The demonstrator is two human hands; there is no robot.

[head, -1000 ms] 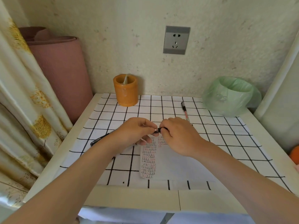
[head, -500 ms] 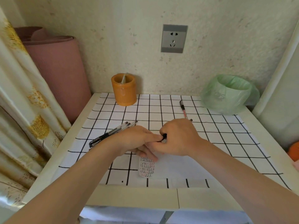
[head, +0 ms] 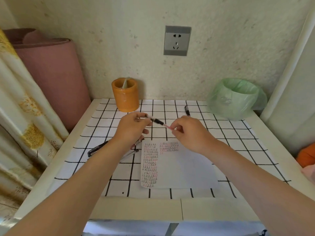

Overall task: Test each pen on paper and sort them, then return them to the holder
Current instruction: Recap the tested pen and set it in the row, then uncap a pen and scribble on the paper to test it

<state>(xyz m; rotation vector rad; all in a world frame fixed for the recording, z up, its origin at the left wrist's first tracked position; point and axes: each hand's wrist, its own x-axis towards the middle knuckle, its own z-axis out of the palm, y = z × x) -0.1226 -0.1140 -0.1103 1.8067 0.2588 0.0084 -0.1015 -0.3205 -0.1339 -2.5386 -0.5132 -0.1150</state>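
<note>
1. While only the head view is on hand, it shows both hands raised over the checked cloth (head: 221, 137), sharing one pen (head: 159, 123) between them. The left hand (head: 132, 128) pinches the capped black end with fingers closed on it; the right hand (head: 189, 133) has thumb and forefinger clamped on the pinkish barrel end.

2. Where the rest lies: a paper (head: 179, 167) with rows of small test marks sits flat below the hands, other pens (head: 98, 148) rest to its left, partly hidden under the left forearm, and one more pen (head: 187, 110) lies far back near the green-bagged bin (head: 237, 97). The orange holder (head: 125, 95) stands at the back by the wall, with something pale poking up inside.

3. The step looks like capping or uncapping — I cannot tell which from this angle.

4. To do it well, keep the pull or push straight along the barrel, not bent sideways, with the left fingers gripping the cap alone. Hold it clear of the paper so the tip leaves no stray mark — then place it with its sorted group.
</note>
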